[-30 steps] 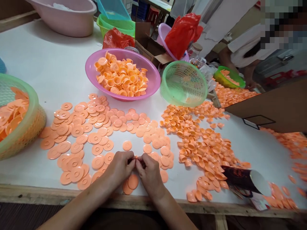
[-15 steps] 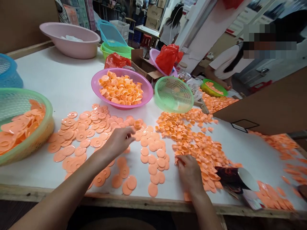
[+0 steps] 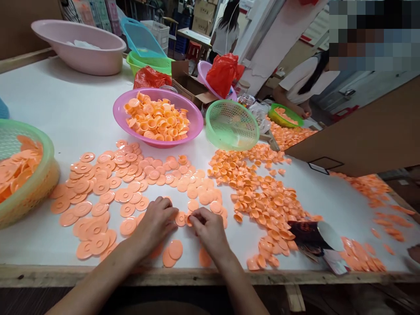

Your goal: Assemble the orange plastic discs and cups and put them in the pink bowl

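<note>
My left hand (image 3: 159, 220) is closed, thumb and fingers at the edge of a small orange toy saucer (image 3: 180, 218). Right beside it, my right hand (image 3: 209, 228) pinches a small orange piece, seemingly a toy cup (image 3: 189, 220), mostly covered by the fingertips. Flat orange saucers lie spread around and behind both hands, some overlapping. To the right is a loose heap of small orange cups (image 3: 262, 197). One cup (image 3: 182, 159) stands on a saucer behind my hands.
A pink basin (image 3: 120, 116) of cups joined to saucers stands at the back, beside a green colander (image 3: 213, 131). At left is a green basket (image 3: 49, 166) of orange pieces. A dark packet (image 3: 306, 232) lies at right. Beyond a cardboard divider (image 3: 367, 135), another person works.
My left hand has drawn back toward me, leaving a cup on a saucer at the rear. My right hand has moved left from the cup heap, and both hands are now close together.
</note>
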Demonstrator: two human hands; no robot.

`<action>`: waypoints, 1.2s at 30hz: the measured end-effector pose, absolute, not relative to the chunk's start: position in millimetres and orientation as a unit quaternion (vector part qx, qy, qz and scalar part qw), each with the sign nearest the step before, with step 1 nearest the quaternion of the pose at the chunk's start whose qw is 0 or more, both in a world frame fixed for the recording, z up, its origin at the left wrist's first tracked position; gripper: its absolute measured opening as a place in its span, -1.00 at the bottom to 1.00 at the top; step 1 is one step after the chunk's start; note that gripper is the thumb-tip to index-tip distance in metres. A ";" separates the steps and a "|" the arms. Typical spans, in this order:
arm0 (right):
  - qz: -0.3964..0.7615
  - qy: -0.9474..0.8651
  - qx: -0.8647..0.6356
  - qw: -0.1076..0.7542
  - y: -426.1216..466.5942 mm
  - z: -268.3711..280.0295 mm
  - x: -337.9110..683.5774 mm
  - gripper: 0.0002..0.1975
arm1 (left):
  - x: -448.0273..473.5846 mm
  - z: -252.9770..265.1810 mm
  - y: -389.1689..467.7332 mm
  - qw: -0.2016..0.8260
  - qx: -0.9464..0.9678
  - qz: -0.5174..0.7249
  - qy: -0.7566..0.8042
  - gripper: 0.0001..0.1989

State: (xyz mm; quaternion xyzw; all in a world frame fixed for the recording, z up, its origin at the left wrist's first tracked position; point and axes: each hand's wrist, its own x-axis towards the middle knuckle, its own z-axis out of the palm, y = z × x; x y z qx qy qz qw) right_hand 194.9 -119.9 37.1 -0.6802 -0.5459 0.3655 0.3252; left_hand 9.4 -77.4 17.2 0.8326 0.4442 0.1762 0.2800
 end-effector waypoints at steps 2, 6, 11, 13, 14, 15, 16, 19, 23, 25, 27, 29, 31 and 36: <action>0.364 -0.547 -0.687 0.312 -115.1 31.0 185.2 -0.85 | 4.0 15.2 -78.0 0.272 0.832 0.172 0.452 -0.95; 0.348 -0.564 -0.691 0.289 -109.9 27.4 174.0 -0.85 | 1.2 13.1 -81.2 0.274 0.829 0.167 0.458 -0.94; 0.282 -0.630 -0.678 0.251 -111.7 32.5 164.4 -0.82 | 7.1 17.0 -79.6 0.299 0.814 0.167 0.469 -0.80; 0.272 -0.643 -0.676 0.238 -111.9 33.0 162.9 -0.82 | 6.1 21.4 -77.7 0.340 0.797 0.160 0.473 -0.87; 0.275 -0.643 -0.676 0.234 -111.8 32.9 162.7 -0.82 | 5.4 23.8 -76.4 0.369 0.780 0.156 0.480 -0.90; 0.282 -0.640 -0.676 0.232 -111.4 32.9 162.8 -0.82 | 5.1 26.1 -74.9 0.400 0.759 0.153 0.491 -0.83; 0.291 -0.635 -0.677 0.232 -110.9 32.9 163.1 -0.82 | 5.5 28.1 -73.3 0.425 0.738 0.149 0.502 -0.76; 0.308 -0.625 -0.678 0.233 -109.2 33.2 164.8 -0.82 | 10.0 31.0 -68.2 0.454 0.710 0.136 0.520 -0.80; 0.320 -0.624 -0.674 0.232 -108.4 32.2 166.2 -0.82 | 16.0 29.9 -64.9 0.451 0.703 0.127 0.534 -0.82; 0.318 -0.633 -0.669 0.227 -109.7 31.0 165.1 -0.81 | 15.9 29.5 -65.5 0.448 0.695 0.124 0.549 -0.82; 0.290 -0.653 -0.665 0.216 -111.4 30.3 162.3 -0.80 | 14.4 29.7 -66.3 0.455 0.684 0.122 0.558 -0.81; 0.244 -0.674 -0.667 0.204 -111.7 30.3 158.8 -0.78 | 12.6 30.3 -65.9 0.476 0.665 0.121 0.562 -0.82; 0.231 -0.677 -0.670 0.198 -109.6 30.7 156.4 -0.77 | 11.6 30.9 -64.3 0.488 0.651 0.118 0.569 -0.83; 0.351 -0.619 -0.658 0.246 -104.4 33.0 163.4 -0.80 | 14.2 33.0 -62.9 0.463 0.668 0.097 0.574 -0.86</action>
